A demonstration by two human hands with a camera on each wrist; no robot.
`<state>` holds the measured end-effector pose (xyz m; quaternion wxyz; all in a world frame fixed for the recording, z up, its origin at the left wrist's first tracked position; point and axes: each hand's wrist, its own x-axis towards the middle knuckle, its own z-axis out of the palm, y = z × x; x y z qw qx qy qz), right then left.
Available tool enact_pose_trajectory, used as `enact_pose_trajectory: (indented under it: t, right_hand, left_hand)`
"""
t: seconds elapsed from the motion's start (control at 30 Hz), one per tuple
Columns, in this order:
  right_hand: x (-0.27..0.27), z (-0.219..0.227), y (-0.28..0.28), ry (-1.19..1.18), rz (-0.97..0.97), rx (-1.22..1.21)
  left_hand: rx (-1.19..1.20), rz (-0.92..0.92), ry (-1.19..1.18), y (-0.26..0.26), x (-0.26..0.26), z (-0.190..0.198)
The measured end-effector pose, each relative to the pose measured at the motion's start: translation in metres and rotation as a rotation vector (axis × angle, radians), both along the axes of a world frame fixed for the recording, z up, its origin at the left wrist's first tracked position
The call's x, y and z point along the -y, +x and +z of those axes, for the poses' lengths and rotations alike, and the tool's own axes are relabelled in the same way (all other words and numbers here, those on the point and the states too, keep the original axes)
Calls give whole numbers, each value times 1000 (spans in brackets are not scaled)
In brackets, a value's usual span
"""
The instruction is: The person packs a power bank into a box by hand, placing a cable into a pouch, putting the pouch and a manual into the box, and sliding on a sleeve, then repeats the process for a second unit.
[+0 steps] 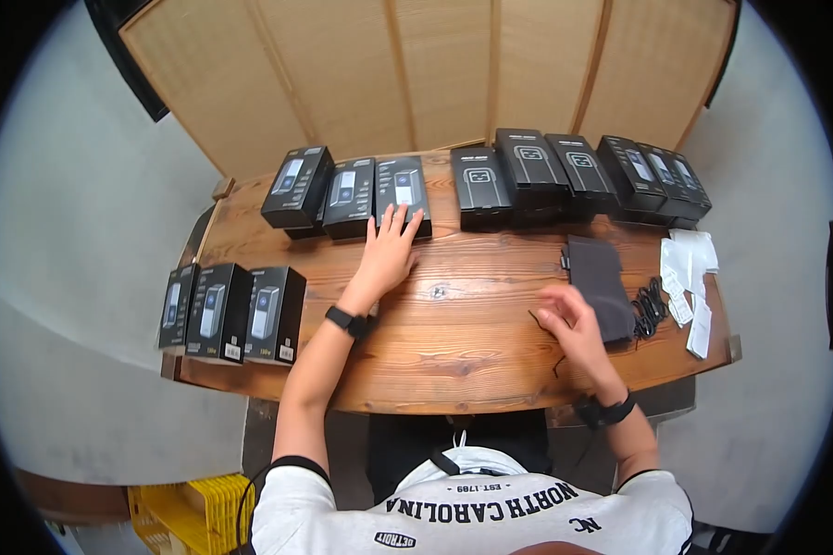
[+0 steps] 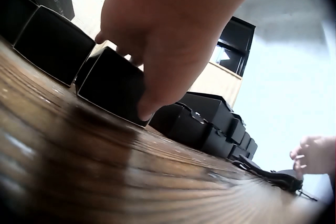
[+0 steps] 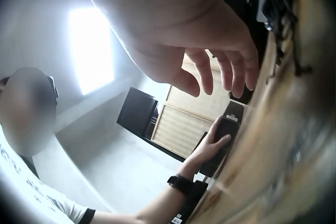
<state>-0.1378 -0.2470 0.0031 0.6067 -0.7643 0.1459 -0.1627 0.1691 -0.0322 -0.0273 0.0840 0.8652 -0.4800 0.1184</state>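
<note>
My left hand (image 1: pixel 391 254) lies with spread fingers over the near part of a black box (image 1: pixel 403 190), the rightmost of three in the back left group. In the left wrist view, the thumb of the left hand (image 2: pixel 168 40) is at a lower corner of the black box (image 2: pixel 113 85). Loosely bent and holding nothing visible, my right hand (image 1: pixel 574 328) is just left of a dark grey pouch (image 1: pixel 602 282). The right wrist view shows the fingers of the right hand (image 3: pixel 184 45) apart.
Three boxes (image 1: pixel 215 313) stand at the front left. Several more black boxes (image 1: pixel 532 166) line the back right. A coiled black cable (image 1: pixel 651 308) and white papers (image 1: pixel 699 287) lie right of the pouch. A folding screen (image 1: pixel 444 69) stands behind the wooden table (image 1: pixel 435 333).
</note>
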Motion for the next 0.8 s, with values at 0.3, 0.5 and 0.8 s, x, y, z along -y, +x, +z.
enact_pose_trajectory:
  t: [0.3, 0.5, 0.8]
  right_hand:
    - [124, 24, 89, -1042, -427, -93]
    - [170, 16, 132, -928, -520, -299]
    - [163, 38, 132, -860, -535, -491]
  left_hand:
    - [-77, -202, 54, -72, -41, 10]
    - [-260, -324, -10, -104, -65, 14]
    - [-378, -303, -101, -113, -78, 19]
